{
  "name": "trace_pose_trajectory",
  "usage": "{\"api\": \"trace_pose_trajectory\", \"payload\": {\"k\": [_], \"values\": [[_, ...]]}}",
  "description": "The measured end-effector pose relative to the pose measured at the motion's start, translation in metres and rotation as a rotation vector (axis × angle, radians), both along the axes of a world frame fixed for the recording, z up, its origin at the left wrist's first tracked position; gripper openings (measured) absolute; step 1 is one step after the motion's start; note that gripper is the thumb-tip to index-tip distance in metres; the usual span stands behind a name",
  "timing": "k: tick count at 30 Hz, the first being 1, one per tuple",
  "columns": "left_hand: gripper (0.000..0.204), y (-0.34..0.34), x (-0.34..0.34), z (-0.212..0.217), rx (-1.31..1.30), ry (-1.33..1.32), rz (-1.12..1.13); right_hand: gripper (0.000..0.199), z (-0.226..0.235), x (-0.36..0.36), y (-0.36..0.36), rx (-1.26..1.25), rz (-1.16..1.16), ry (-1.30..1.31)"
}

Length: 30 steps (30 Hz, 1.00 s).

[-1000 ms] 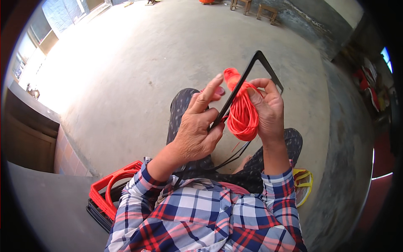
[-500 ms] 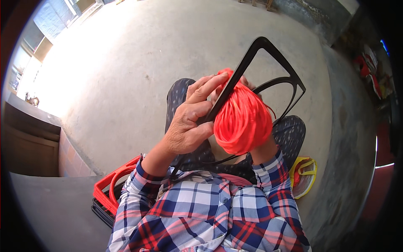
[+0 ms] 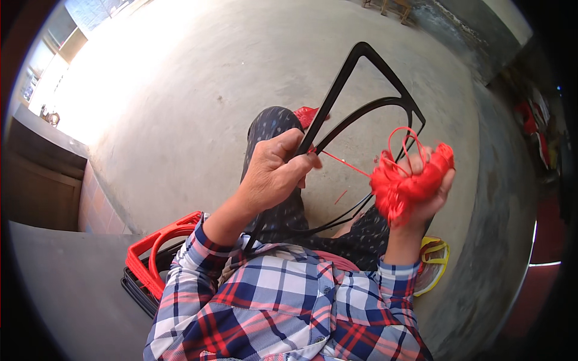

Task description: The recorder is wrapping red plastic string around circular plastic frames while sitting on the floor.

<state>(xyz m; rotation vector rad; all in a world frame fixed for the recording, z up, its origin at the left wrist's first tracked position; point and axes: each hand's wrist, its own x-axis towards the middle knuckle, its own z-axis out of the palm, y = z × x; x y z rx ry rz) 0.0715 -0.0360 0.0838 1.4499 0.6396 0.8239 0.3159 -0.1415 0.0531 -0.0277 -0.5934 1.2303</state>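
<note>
My left hand (image 3: 271,171) is closed round the lower left bar of a black frame (image 3: 339,85), an angular outline with a curved inner bar. At its thumb, a little red cord is wrapped on the bar. From there a taut red strand (image 3: 345,163) runs right to a loose hank of red cord (image 3: 418,180). My right hand (image 3: 438,191) grips that hank, with a few loops standing up above the fingers. Thin dark strips (image 3: 337,227) pass across my lap below the frame.
On the left, a red frame (image 3: 139,256) lies over black ones on a grey surface (image 3: 66,271). A yellow-rimmed container (image 3: 435,265) stands right of my leg. Something red (image 3: 306,115) lies on the floor beyond my knee. Wooden legs (image 3: 394,9) show at the far edge.
My right hand has carried the red cord hank from behind the frame out to the right, drawing a strand taut. My left hand has shifted lower on the bar, its fingers now curled.
</note>
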Motion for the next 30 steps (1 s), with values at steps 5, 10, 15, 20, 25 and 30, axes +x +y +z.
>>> {"api": "trace_pose_trajectory", "payload": {"k": [5, 10, 15, 20, 25, 30], "values": [[0.009, 0.009, -0.003, -0.005, -0.083, -0.046, 0.040, 0.051, 0.017, -0.018, -0.013, -0.221, -0.270, -0.166], [0.009, 0.016, -0.007, -0.013, -0.094, -0.048, 0.066, 0.041, -0.037, 0.055, 0.004, -0.549, -0.481, -0.029], [0.014, 0.013, -0.005, -0.010, -0.026, -0.008, 0.064, 0.041, 0.007, -0.001, 0.014, -0.445, -0.140, -0.181], [0.016, 0.015, 0.003, -0.005, 0.180, 0.080, 0.047, 0.049, 0.045, -0.028, 0.031, -0.317, -0.097, -0.582], [0.002, 0.000, 0.025, 0.014, 0.660, 0.060, 0.000, 0.015, 0.056, -0.031, 0.059, -0.341, -0.401, -0.761], [0.013, 0.018, 0.020, 0.008, 0.553, -0.109, -0.139, 0.013, 0.061, -0.016, 0.049, -0.126, -0.503, -1.087]]}}
